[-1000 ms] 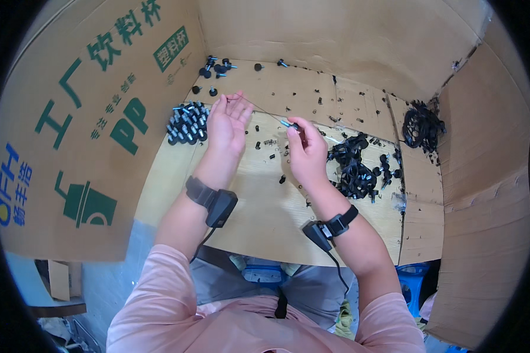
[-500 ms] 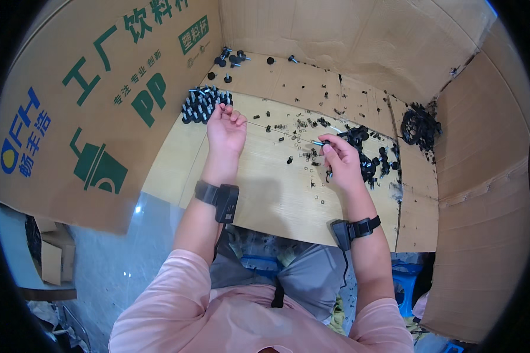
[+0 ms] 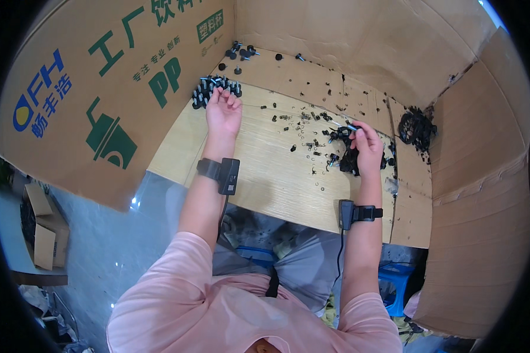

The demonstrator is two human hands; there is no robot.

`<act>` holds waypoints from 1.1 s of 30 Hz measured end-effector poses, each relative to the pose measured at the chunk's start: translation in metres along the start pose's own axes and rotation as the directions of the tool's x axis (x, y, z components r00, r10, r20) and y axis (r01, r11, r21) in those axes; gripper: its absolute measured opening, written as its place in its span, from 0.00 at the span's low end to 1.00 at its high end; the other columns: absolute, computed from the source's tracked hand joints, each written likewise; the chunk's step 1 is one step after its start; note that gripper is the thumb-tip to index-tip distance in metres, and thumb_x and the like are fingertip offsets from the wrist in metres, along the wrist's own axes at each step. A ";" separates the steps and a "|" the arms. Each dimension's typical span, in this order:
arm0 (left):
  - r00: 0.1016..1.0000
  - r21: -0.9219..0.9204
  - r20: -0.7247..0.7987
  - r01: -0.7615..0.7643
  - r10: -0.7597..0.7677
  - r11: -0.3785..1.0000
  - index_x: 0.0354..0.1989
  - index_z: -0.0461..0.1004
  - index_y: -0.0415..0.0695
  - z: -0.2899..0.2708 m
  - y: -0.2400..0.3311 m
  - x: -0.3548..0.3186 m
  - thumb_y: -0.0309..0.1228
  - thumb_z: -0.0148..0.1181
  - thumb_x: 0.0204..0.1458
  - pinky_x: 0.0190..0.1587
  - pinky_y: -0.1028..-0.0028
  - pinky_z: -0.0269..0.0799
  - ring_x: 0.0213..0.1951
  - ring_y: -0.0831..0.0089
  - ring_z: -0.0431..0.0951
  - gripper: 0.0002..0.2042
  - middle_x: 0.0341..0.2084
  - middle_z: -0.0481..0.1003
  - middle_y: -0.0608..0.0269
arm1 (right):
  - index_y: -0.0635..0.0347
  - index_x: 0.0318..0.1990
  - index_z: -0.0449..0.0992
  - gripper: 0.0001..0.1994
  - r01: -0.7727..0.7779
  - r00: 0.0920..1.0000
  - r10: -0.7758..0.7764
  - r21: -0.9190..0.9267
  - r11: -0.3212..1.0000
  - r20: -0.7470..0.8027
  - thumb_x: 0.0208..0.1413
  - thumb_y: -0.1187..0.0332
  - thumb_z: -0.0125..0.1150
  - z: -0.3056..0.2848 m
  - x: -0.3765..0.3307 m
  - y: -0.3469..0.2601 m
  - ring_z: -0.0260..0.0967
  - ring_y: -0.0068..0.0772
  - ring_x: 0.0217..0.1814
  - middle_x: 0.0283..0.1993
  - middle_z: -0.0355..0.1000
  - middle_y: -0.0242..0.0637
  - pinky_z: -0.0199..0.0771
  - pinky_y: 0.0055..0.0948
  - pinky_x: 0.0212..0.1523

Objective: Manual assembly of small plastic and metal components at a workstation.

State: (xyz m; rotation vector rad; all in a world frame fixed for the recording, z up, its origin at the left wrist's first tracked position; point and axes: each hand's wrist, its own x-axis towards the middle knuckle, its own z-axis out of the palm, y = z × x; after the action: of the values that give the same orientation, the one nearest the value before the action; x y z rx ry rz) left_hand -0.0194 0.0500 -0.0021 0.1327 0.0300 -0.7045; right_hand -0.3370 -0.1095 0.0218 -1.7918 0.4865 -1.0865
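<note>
My left hand (image 3: 224,115), palm up with its fingers curled in, is beside a tight cluster of black-based bolts (image 3: 201,94) standing with their shiny stems up. Whatever its fingertips hold, if anything, is too small to make out. My right hand (image 3: 366,146) pinches a shiny metal bolt (image 3: 352,127) between thumb and fingers. It is over a dark heap of black parts (image 3: 348,160) on the right of the board. Small springs and rings (image 3: 305,120) lie scattered between my hands.
More black-headed bolts (image 3: 241,53) lie loose at the back left. A tangled black bundle (image 3: 417,128) sits at the back right. Cardboard walls (image 3: 359,35) enclose the pale wooden board (image 3: 265,159). A blue stool (image 3: 394,288) stands below on the right.
My right hand has moved right and slightly away from me with the bolt, to above the dark heap. My left hand stays by the bolt cluster. The whole view has shifted a little.
</note>
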 end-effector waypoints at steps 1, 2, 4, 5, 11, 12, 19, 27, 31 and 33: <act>1.000 0.023 0.009 0.013 -0.013 1.000 0.31 0.66 0.47 0.000 0.000 0.000 0.38 0.45 0.64 0.25 0.76 0.53 0.22 0.76 0.56 0.11 0.21 0.61 0.70 | 0.62 0.48 0.75 0.12 -0.043 0.999 0.044 0.043 0.998 -0.020 0.62 0.67 0.53 -0.005 0.001 0.001 0.63 0.15 0.27 0.30 0.71 0.29 0.65 0.15 0.28; 0.999 0.045 0.035 0.030 -0.032 0.999 0.31 0.67 0.47 0.000 0.000 0.001 0.38 0.46 0.63 0.25 0.76 0.53 0.22 0.76 0.56 0.11 0.21 0.61 0.70 | 0.63 0.48 0.75 0.12 -0.105 0.992 0.109 0.077 0.992 -0.059 0.62 0.67 0.52 -0.009 0.001 0.002 0.63 0.16 0.26 0.30 0.71 0.29 0.65 0.16 0.28; 0.999 0.051 0.043 0.024 -0.026 0.998 0.31 0.67 0.48 -0.001 0.001 0.001 0.38 0.47 0.63 0.25 0.76 0.53 0.22 0.76 0.58 0.10 0.21 0.63 0.70 | 0.65 0.48 0.75 0.13 -0.106 0.992 0.114 0.142 0.984 -0.050 0.62 0.67 0.51 -0.010 0.002 0.006 0.61 0.16 0.25 0.29 0.71 0.30 0.63 0.16 0.27; 0.999 0.054 0.039 0.026 -0.028 0.998 0.30 0.68 0.49 -0.001 0.001 0.002 0.38 0.48 0.62 0.25 0.75 0.54 0.21 0.75 0.59 0.10 0.21 0.65 0.70 | 0.66 0.48 0.74 0.14 -0.125 0.987 0.146 0.268 0.955 -0.060 0.62 0.67 0.51 -0.011 0.003 0.008 0.61 0.16 0.24 0.29 0.70 0.31 0.62 0.17 0.27; 0.998 0.105 0.057 0.010 -0.016 0.994 0.30 0.68 0.49 -0.002 0.000 0.001 0.38 0.49 0.62 0.25 0.76 0.55 0.21 0.76 0.60 0.10 0.20 0.66 0.69 | 0.68 0.51 0.72 0.17 -0.174 0.967 0.250 0.563 0.808 -0.059 0.62 0.64 0.49 -0.019 0.003 0.015 0.60 0.18 0.24 0.27 0.67 0.32 0.62 0.20 0.27; 0.998 0.104 0.065 0.000 -0.007 0.995 0.30 0.68 0.49 -0.001 0.000 0.000 0.38 0.49 0.62 0.25 0.76 0.55 0.21 0.76 0.60 0.10 0.20 0.66 0.69 | 0.68 0.52 0.71 0.18 -0.193 0.968 0.251 0.607 0.771 -0.012 0.62 0.63 0.49 -0.021 0.003 0.016 0.60 0.19 0.25 0.26 0.66 0.32 0.63 0.21 0.27; 0.982 0.432 0.185 -0.039 -0.047 0.901 0.31 0.69 0.49 0.012 -0.024 -0.021 0.37 0.51 0.59 0.19 0.79 0.51 0.17 0.81 0.58 0.08 0.18 0.65 0.72 | 0.69 0.51 0.72 0.18 -0.107 0.987 0.151 0.458 0.882 -0.060 0.62 0.62 0.50 -0.005 -0.003 0.011 0.61 0.19 0.26 0.28 0.68 0.31 0.61 0.18 0.28; 0.743 0.904 0.382 -0.177 -0.549 0.390 0.34 0.73 0.47 0.016 -0.082 -0.070 0.35 0.57 0.56 0.22 0.85 0.54 0.20 0.88 0.61 0.06 0.19 0.66 0.78 | 0.62 0.59 0.65 0.21 -0.192 0.904 0.067 0.261 0.946 0.422 0.59 0.71 0.55 0.056 -0.024 -0.004 0.63 0.17 0.35 0.39 0.70 0.31 0.66 0.18 0.33; 0.699 0.929 0.356 -0.339 -0.621 0.151 0.31 0.73 0.43 0.014 -0.088 -0.076 0.36 0.58 0.56 0.22 0.80 0.57 0.20 0.85 0.62 0.09 0.17 0.67 0.75 | 0.64 0.53 0.67 0.15 -0.221 0.910 0.137 0.176 0.959 0.392 0.59 0.74 0.55 0.055 -0.021 0.004 0.67 0.19 0.39 0.40 0.70 0.32 0.71 0.21 0.38; 0.707 0.896 0.343 -0.444 -0.618 -0.010 0.29 0.73 0.41 0.015 -0.086 -0.075 0.37 0.58 0.56 0.22 0.79 0.57 0.19 0.84 0.62 0.11 0.16 0.68 0.73 | 0.64 0.53 0.68 0.14 -0.195 0.918 0.122 0.160 0.968 0.378 0.59 0.74 0.55 0.051 -0.018 0.008 0.68 0.20 0.39 0.40 0.71 0.32 0.72 0.22 0.38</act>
State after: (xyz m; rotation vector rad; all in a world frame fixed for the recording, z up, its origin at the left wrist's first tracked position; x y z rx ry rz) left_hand -0.1326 0.0321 0.0082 1.3838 -1.4125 -0.7487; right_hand -0.3026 -0.0731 -0.0011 -1.6965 0.2817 -0.6414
